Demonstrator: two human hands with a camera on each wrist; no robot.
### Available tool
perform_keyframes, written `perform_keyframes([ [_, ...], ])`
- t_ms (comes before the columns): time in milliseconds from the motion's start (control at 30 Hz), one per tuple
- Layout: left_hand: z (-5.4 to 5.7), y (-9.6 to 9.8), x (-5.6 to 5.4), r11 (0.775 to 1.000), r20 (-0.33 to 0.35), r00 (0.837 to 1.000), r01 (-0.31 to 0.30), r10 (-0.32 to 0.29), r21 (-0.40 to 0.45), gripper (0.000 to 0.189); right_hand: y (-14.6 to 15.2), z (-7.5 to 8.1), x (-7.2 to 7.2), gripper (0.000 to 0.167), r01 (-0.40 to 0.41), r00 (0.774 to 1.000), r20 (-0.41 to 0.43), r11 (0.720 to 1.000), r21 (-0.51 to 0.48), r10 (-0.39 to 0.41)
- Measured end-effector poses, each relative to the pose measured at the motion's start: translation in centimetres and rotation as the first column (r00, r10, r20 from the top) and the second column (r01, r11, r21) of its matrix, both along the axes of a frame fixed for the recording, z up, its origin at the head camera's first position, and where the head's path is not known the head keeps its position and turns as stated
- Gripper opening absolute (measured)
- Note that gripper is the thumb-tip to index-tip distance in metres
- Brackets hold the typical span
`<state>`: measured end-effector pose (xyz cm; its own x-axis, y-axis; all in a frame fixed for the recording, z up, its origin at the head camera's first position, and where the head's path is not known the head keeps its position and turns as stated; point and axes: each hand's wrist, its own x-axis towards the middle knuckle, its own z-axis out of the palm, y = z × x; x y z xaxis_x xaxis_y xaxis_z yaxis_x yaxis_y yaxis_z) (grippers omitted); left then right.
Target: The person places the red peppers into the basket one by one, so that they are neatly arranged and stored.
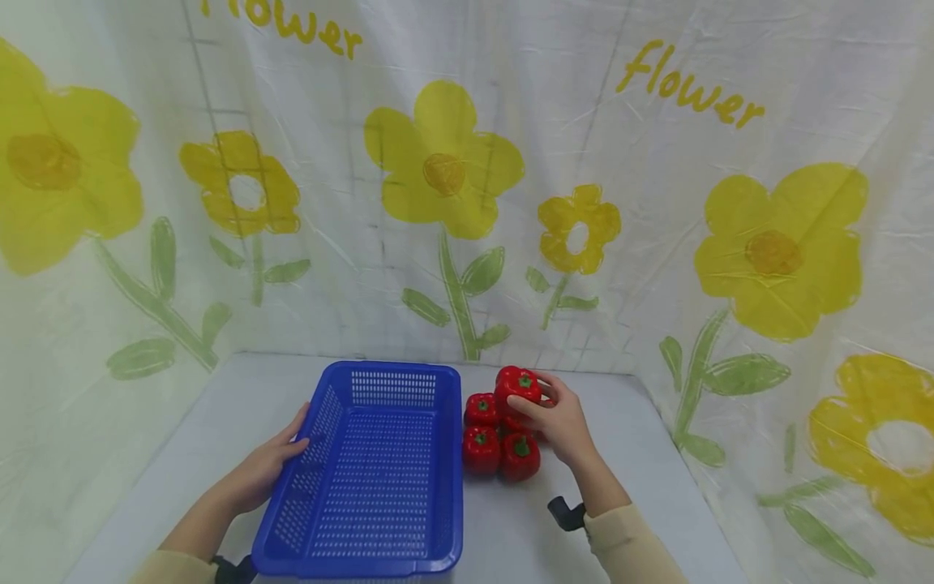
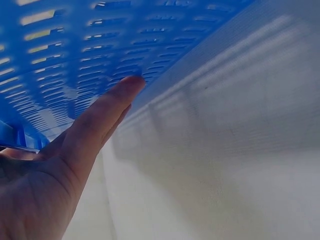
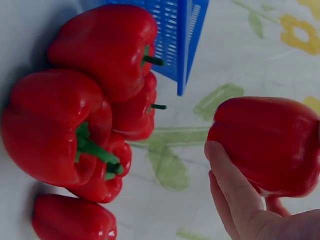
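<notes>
A red bell pepper (image 1: 516,388) with a green stem is held up in my right hand (image 1: 560,418), thumb in front and fingers behind. In the right wrist view, the held pepper (image 3: 265,145) hangs apart from several more red bell peppers (image 3: 55,125) clustered on the table. Directly left of that cluster stands a blue plastic basket (image 1: 451,487) with slotted walls and nothing in it. My left hand (image 1: 266,469) holds its left side, thumb at the rim. In the left wrist view, the fingers (image 2: 102,110) lie along the basket's outer wall (image 2: 115,55).
The white table (image 1: 190,430) ends at the back and sides against a hanging white cloth (image 1: 328,268) painted with yellow flowers. Dark wrist mounts (image 1: 567,513) sit by both forearms.
</notes>
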<state>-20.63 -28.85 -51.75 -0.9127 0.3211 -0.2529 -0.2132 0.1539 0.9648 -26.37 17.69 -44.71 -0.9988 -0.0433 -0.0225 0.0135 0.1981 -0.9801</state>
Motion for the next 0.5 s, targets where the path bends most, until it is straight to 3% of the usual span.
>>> perform_keyframes([
  [500,0.1,0.1,0.1,1.000,0.004,1.000,-0.007,0.007,-0.004,0.066,-1.3,0.1,-0.7,0.079,0.001,1.000,-0.009,1.000,-0.001,-0.001],
])
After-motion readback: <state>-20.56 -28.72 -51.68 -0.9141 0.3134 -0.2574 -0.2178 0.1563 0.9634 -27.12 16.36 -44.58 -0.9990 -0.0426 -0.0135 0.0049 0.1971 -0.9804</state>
